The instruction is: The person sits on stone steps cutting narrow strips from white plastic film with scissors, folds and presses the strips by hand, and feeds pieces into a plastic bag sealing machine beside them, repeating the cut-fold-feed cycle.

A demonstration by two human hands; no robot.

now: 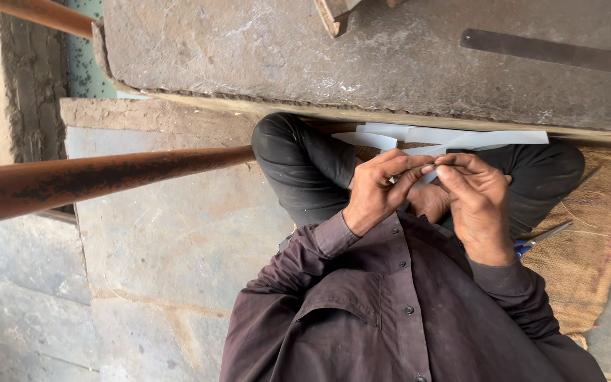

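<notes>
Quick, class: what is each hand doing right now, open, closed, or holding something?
Left hand: fingers closed, pinching a white strip.
Right hand: fingers closed on the same white strip.

White strips (454,138), rust-brown pipe (107,177)

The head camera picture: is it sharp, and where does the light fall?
Head view: soft daylight, no glare; both hands, left and right, are sharp on a pale strip; the rusty pipe nearest the lens looks slightly soft.
</notes>
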